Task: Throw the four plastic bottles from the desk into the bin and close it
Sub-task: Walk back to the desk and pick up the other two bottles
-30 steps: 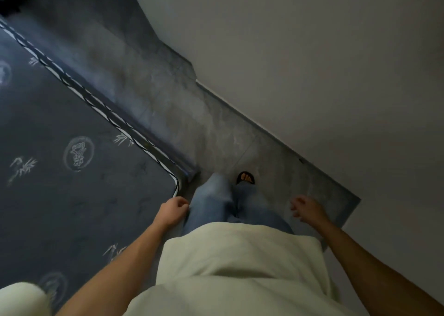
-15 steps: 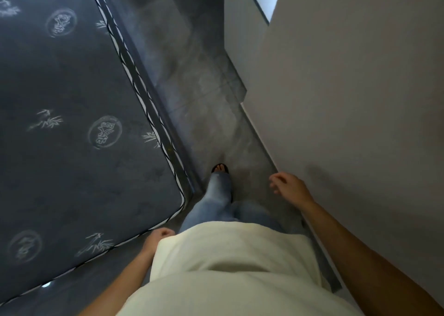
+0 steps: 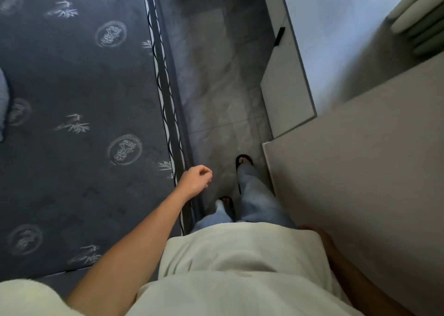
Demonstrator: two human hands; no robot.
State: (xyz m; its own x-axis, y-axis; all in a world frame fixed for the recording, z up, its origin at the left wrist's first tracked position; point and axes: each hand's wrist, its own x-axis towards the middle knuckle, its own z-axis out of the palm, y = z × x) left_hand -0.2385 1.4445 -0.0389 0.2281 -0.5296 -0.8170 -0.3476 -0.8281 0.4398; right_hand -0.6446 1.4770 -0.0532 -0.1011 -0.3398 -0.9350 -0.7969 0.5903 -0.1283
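Observation:
No bottle, desk or bin shows in the head view. My left hand (image 3: pixel 195 180) hangs forward over the edge of a dark mattress, fingers loosely curled with nothing in them. My right hand (image 3: pixel 312 231) is mostly hidden behind my pale shirt at my right hip, next to the wall, so I cannot tell what its fingers are doing. My feet in black sandals stand on the grey tiled floor.
A dark patterned mattress (image 3: pixel 72 123) fills the left side, with its piped edge (image 3: pixel 165 99) running along a narrow tiled aisle (image 3: pixel 216 87). A pale wall (image 3: pixel 360 183) closes the right side. A white door panel (image 3: pixel 286 87) stands ahead right, with a lit floor beyond it.
The view has swung along the aisle between mattress and wall. My left arm swung forward from my hip, and my right hand dropped back out of sight beside my shirt.

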